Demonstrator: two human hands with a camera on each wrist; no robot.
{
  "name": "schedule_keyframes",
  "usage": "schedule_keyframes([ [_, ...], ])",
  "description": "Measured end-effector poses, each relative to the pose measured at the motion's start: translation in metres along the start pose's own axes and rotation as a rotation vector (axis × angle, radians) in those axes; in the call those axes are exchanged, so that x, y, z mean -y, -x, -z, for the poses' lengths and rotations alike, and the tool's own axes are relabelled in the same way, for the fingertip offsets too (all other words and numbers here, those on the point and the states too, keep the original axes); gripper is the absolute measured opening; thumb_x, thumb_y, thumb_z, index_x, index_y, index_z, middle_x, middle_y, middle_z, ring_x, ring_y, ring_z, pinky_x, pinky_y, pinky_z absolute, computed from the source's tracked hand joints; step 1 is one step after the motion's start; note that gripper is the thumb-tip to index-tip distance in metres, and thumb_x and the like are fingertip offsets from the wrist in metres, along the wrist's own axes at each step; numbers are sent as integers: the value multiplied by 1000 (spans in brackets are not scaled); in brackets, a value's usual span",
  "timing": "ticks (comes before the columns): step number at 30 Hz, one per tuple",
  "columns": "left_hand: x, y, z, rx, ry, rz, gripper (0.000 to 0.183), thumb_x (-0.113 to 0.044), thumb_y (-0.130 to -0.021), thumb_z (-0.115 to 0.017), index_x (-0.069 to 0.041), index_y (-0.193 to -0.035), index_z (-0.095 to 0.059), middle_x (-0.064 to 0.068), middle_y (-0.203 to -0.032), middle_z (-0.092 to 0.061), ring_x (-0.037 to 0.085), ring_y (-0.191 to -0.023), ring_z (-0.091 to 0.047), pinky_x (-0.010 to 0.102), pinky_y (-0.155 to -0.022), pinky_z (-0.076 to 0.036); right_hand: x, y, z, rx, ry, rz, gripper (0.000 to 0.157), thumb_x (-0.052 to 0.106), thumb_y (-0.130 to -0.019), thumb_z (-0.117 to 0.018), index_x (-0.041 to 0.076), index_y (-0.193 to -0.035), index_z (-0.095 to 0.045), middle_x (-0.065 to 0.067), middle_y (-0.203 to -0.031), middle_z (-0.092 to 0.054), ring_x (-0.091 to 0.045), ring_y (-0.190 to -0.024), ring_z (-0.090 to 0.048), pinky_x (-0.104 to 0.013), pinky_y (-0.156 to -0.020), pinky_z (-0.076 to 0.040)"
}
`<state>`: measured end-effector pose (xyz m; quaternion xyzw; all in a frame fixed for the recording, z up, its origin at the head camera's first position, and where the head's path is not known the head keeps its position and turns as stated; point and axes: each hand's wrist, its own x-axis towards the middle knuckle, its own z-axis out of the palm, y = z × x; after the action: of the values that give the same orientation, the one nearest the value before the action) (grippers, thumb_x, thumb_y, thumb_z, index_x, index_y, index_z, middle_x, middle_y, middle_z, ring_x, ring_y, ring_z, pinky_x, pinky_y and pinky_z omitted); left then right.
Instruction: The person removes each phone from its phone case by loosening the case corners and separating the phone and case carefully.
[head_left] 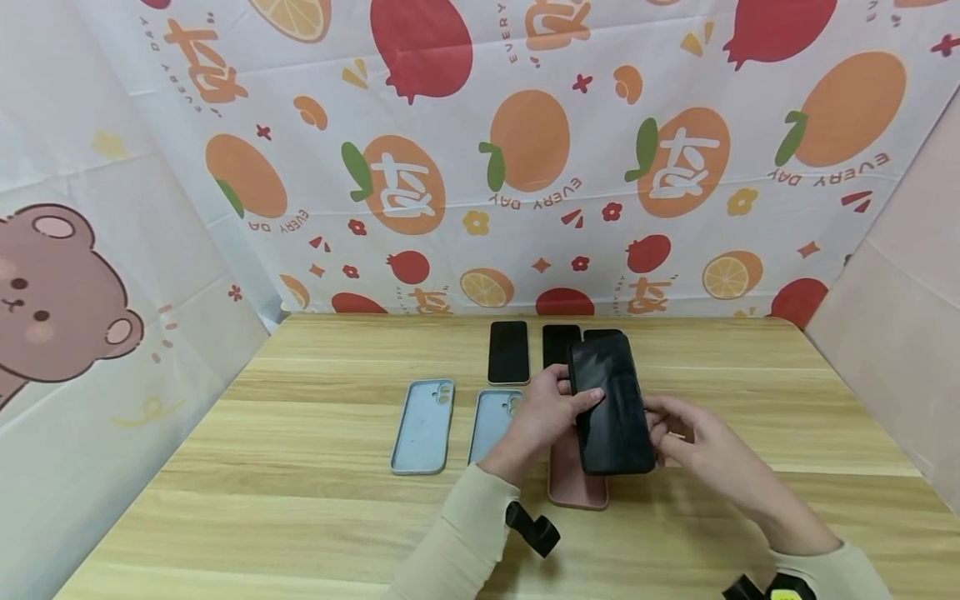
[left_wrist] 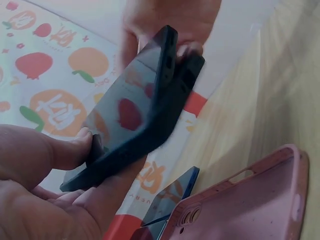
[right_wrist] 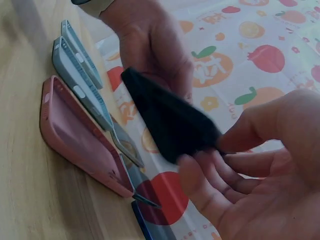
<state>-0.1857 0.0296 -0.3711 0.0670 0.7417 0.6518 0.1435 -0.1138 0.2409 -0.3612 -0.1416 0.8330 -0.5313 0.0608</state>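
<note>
My left hand [head_left: 543,412] grips a phone [head_left: 611,400] with a black screen, its thumb on the glass. Around the phone's back is a dark phone case [left_wrist: 172,107]. In the left wrist view, the case bends away from the phone at the end near my right hand [head_left: 701,437], and a gap shows between them. With thumb and fingers, my right hand pinches the case's edge; a fingertip [left_wrist: 190,48] sits in that gap. Below the phone, a pink phone case [head_left: 577,487] lies hollow side up on the table.
Two light blue phone cases, one at the left [head_left: 422,429] and one partly behind my left wrist [head_left: 491,421], lie on the wooden table [head_left: 300,500]. Along the back lie a phone [head_left: 508,352] and two more, partly covered by the held phone. A fruit-print cloth [head_left: 465,225] hangs behind.
</note>
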Motion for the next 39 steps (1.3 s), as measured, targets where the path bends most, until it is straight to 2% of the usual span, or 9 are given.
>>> schedule_keyframes([
  [4, 1, 1, -3, -22, 6, -6, 54, -22, -91, -73, -4, -136, -49, 13, -116, -69, 16, -95, -68, 35, -88, -58, 2, 1, 1, 59, -71, -36, 55, 13, -101, -54, -9, -146, -33, -25, -132, -59, -11, -108, -65, -27, -85, -57],
  [7, 1, 1, -4, -34, 3, -10, 53, -24, -91, -72, -5, -135, -49, 12, -116, -70, 16, -95, -68, 35, -89, -57, 1, -1, -1, 71, -118, -73, 63, 22, -100, -59, -6, -149, -30, -26, -137, -57, -15, -113, -66, -28, -87, -57],
  [13, 3, 1, -5, -42, -11, -1, 53, -26, -91, -73, -7, -135, -50, 10, -119, -69, 16, -98, -69, 39, -95, -56, -2, -3, -1, 39, -69, -108, 68, 26, -98, -63, -6, -149, -30, -26, -141, -52, -31, -124, -59, -31, -88, -56],
  [16, 2, 0, -4, -21, -18, 2, 52, -26, -92, -72, -7, -135, -50, 11, -119, -69, 17, -98, -69, 40, -95, -56, -3, -3, 0, 32, -41, -109, 68, 24, -98, -63, -8, -148, -30, -29, -142, -50, -35, -125, -58, -32, -88, -57],
  [23, -1, 0, 3, 115, -4, 12, 61, -17, -94, -68, -8, -148, -40, 12, -118, -67, 19, -99, -67, 41, -102, -50, -8, -1, 12, 45, -190, -118, 67, 16, -98, -61, -13, -148, -26, -34, -138, -51, -12, -106, -67, -29, -85, -58],
  [26, 0, 1, 3, 154, 14, 11, 65, -15, -94, -67, -8, -151, -35, 14, -121, -66, 19, -100, -66, 40, -102, -49, -9, 0, 15, 31, -214, -137, 68, 17, -99, -60, -13, -149, -24, -33, -140, -49, -10, -106, -67, -28, -86, -58],
  [31, -1, 1, 1, 161, 53, 3, 64, -12, -95, -66, -6, -150, -35, 14, -118, -67, 16, -85, -66, 32, -84, -57, -11, 0, 18, 21, -221, -136, 69, 17, -99, -59, -13, -150, -22, -33, -142, -47, -11, -107, -67, -30, -87, -58],
  [35, -2, 0, -1, 164, 87, -1, 62, -9, -95, -65, -6, -149, -37, 12, -114, -68, 15, -73, -62, 28, -70, -57, -13, 0, 20, 15, -214, -136, 70, 18, -99, -60, -12, -150, -22, -33, -142, -48, -11, -106, -67, -30, -86, -58],
  [39, -3, -1, -3, 177, 99, 12, 62, -11, -96, -65, -6, -151, -36, 12, -117, -69, 15, -81, -67, 31, -73, -59, -15, 2, 24, 10, -214, -127, 70, 17, -100, -58, -14, -149, -21, -35, -143, -45, -7, -105, -66, -28, -86, -58],
])
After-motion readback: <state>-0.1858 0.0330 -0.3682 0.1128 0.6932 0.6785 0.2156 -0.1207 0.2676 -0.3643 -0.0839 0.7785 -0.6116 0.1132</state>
